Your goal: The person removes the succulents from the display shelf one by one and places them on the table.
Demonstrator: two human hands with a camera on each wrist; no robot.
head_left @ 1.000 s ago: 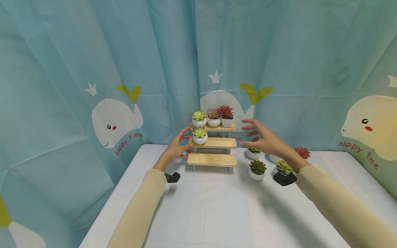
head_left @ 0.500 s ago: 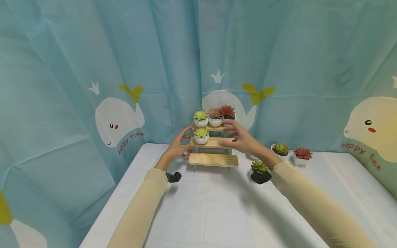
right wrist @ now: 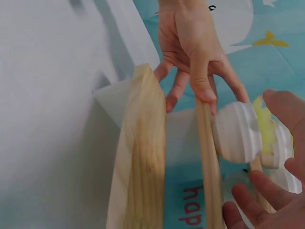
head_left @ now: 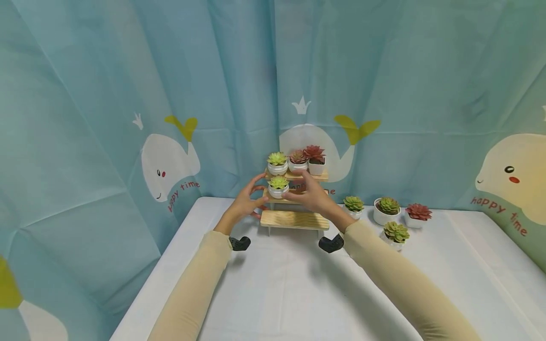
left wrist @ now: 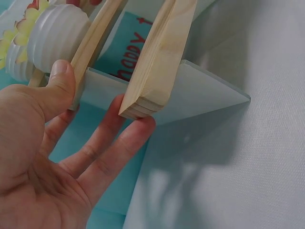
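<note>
A three-step wooden stand [head_left: 294,219] stands at the back of the table. My left hand [head_left: 244,203] holds its left end, thumb on the middle step and two fingertips at the end of the lowest step [left wrist: 157,71]. On the middle step sits a white pot with a yellow-green succulent [head_left: 278,188], at the left. My right hand [head_left: 313,192] is just right of this pot, fingers spread and bent, thumb tip right at the pot in the head view. In the right wrist view a gap shows between the right fingers [right wrist: 267,188] and the ribbed pot [right wrist: 237,133].
The top step bears a yellow-green succulent [head_left: 277,163], a pinkish one [head_left: 298,161] and a red one [head_left: 316,163]. Several more potted succulents stand on the table to the right, among them a red one [head_left: 418,215]. A blue whale-print curtain [head_left: 239,71] hangs behind.
My right hand has moved left, from right of the stand across its front to the pot on the middle step. The left hand stays at the stand's left end.
</note>
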